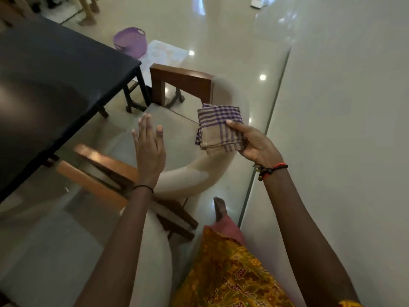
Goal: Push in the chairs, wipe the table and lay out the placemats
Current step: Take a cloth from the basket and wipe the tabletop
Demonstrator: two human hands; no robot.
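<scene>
One folded cloth (220, 127) — pinched in right hand (254, 145) fingers.

Glossy pale floor (221, 29), purple basket (130, 42), perhaps plastic.

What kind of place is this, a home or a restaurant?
Most likely a home dining area: a dark table with cushioned wooden chairs beside it, a glossy tiled floor, and a purple plastic basket standing on that floor.

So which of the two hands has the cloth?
The right hand, with red and black wrist threads: it pinches the folded purple-checked cloth. The left hand is flat, open and holds nothing.
</scene>
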